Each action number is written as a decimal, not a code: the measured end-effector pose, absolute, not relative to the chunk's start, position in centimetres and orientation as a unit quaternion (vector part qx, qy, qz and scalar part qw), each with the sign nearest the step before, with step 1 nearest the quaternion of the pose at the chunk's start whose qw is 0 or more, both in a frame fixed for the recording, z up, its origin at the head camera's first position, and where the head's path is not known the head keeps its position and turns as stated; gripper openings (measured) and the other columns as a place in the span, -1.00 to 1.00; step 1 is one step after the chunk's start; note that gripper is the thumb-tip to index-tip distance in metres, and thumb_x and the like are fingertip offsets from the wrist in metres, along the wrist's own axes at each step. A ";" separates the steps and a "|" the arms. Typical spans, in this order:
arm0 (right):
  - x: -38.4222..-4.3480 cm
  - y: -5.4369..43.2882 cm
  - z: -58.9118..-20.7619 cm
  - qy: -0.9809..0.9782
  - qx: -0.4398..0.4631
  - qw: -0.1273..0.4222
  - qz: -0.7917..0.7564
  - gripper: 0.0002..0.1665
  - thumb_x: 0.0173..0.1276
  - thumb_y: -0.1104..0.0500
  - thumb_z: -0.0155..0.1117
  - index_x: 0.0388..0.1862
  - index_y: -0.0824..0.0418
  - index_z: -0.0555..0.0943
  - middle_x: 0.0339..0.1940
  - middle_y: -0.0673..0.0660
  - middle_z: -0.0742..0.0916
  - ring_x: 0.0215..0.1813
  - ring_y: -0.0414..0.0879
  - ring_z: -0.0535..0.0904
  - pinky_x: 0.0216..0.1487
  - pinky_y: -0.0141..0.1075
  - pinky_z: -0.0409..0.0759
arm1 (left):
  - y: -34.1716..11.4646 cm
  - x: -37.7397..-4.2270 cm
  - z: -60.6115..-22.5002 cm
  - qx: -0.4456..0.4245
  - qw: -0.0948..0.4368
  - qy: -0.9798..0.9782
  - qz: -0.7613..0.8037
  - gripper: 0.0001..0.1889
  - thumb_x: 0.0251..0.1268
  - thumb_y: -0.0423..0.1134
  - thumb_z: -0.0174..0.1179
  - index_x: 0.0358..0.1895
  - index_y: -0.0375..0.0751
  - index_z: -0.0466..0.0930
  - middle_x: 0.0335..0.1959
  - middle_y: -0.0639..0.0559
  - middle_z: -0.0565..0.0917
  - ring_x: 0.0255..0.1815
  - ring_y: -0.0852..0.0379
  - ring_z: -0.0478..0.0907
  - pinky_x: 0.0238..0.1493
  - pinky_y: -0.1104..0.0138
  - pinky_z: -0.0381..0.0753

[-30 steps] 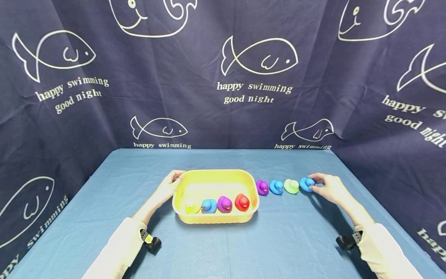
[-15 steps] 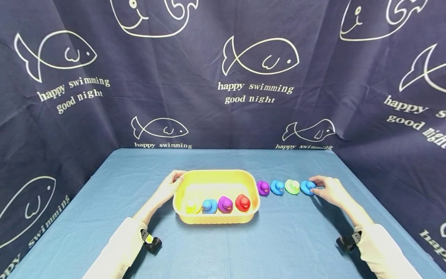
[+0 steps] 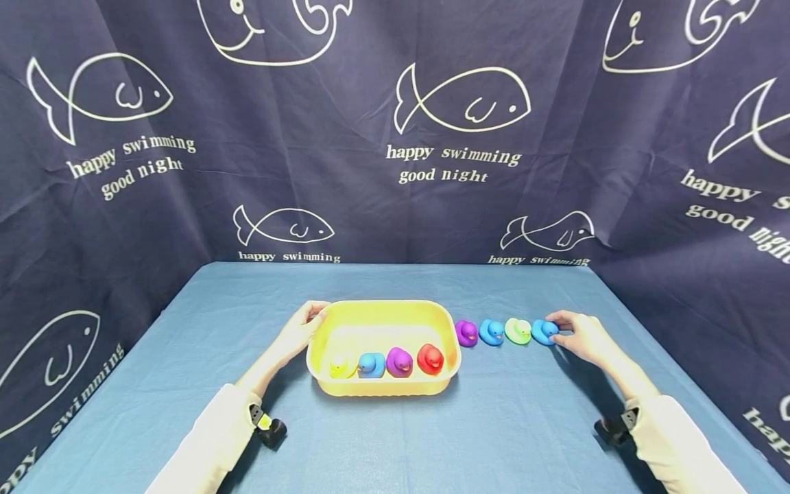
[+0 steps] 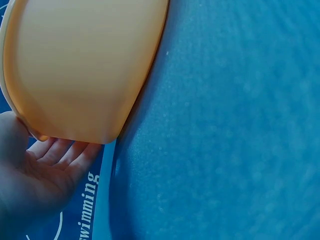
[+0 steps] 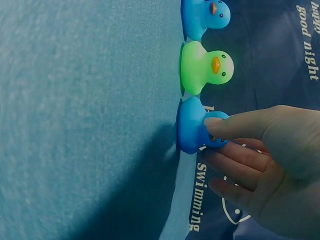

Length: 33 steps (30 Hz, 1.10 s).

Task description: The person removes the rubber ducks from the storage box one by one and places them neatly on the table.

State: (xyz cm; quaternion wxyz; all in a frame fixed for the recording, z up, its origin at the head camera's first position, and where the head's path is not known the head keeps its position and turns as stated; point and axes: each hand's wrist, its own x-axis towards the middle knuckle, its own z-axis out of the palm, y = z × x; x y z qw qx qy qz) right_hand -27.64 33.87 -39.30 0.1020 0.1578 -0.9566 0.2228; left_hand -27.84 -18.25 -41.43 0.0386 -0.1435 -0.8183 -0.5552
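head: left hand (image 3: 299, 331) grips tub (image 3: 385, 389) at left, likely steadying it; end duck (image 3: 543, 333) on cloth (image 3: 395, 439), right of tub | left wrist: fingertips hidden behind tub | right wrist: right hand (image 5: 290, 180) pinches end duck's head, seemingly to align it with green duck (image 5: 193, 70)

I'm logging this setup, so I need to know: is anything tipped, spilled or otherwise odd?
Nothing stands out. Four toy ducks sit upright in the yellow tub, and four more ducks stand upright in a row beside it, the end blue duck in the right hand. No spill or damage shows.
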 end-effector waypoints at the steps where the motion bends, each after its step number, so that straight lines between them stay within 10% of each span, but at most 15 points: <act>1: -27.6 33.9 -39.3 -0.957 0.157 0.102 0.222 -0.64 0.04 0.36 0.35 -0.14 0.45 0.58 -0.23 0.40 0.70 -0.18 0.26 0.65 -0.08 0.10 0.52 | -18.1 -27.5 -41.1 -0.144 0.039 -0.819 -0.555 -0.69 0.45 -0.36 -0.09 0.12 -0.53 0.34 0.05 -0.44 0.49 0.00 -0.15 0.51 -0.14 0.53 0.48; 33: -26.6 28.7 -36.7 -0.924 0.243 0.199 0.218 -0.58 0.08 0.29 0.39 -0.03 0.33 0.61 -0.12 0.24 0.73 -0.02 0.17 0.62 0.02 -0.01 0.44 | -18.8 -29.1 -43.0 -0.144 0.038 -0.816 -0.559 -0.67 0.46 -0.30 -0.08 0.15 -0.46 0.35 0.09 -0.40 0.50 0.02 -0.14 0.52 -0.13 0.53 0.48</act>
